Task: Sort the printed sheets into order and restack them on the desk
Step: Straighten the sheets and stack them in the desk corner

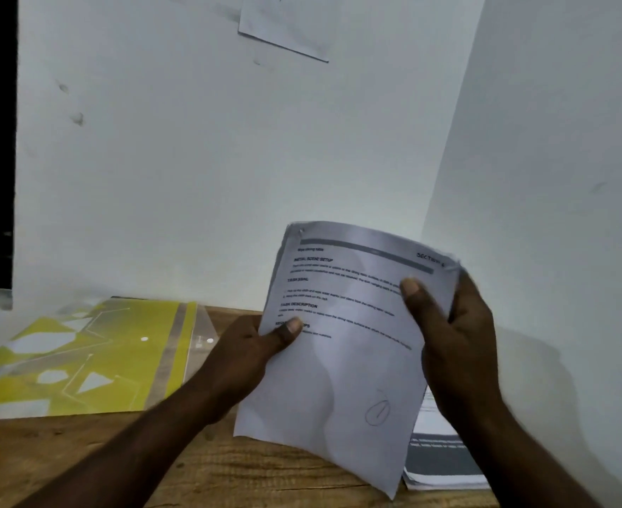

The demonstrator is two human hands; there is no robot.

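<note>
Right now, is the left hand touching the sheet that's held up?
Touching. The head view shows the left hand pinching the left edge of the held sheet, with the thumb lying flat on the printed face.

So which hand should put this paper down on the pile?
Probably the right hand: it grips the held sheets, and the pile lies just below it. The left hand is farther away.

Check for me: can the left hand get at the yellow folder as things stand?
Probably yes, once freed. The left hand grips the sheets together with the right hand. The folder lies flat on the desk just to its left, with nothing between them.
</note>
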